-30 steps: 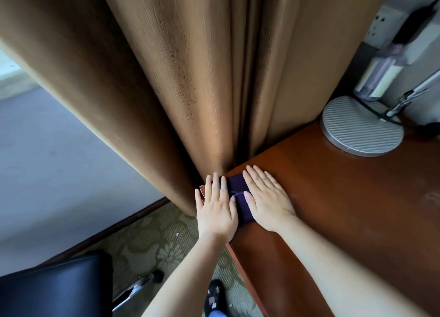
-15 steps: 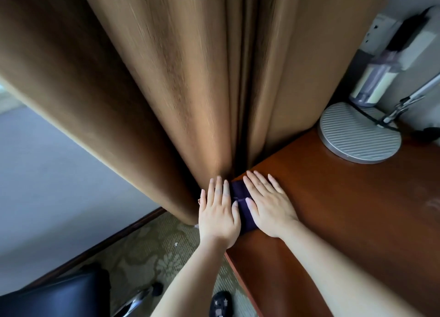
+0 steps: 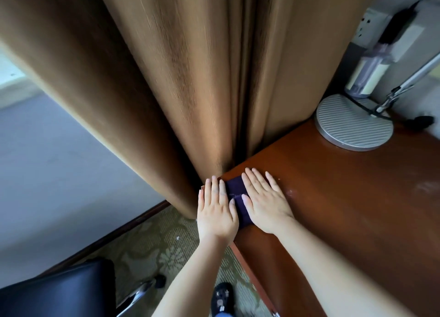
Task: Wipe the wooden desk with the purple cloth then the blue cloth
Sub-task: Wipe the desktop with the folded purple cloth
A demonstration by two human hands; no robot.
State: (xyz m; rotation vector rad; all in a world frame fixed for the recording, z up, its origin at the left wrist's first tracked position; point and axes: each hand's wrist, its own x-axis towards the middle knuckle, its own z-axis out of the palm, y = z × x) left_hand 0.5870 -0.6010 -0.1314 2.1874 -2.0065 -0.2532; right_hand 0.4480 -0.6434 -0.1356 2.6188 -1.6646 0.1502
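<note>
My left hand and right hand lie flat, fingers straight, pressing the purple cloth onto the desk corner beside the curtain.

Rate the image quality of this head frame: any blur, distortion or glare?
Head view: hands and purple cloth reasonably sharp; curtain and bottle at the edges soft and smeared; wide-angle stretch bends the desk edge; daylight washes out the upper-left corner; mild sheen on the desk.

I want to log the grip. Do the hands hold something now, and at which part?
Nothing is gripped. Both the left hand and the right hand press flat, fingers straight, on the folded dark purple cloth at the wooden desk corner.
</note>
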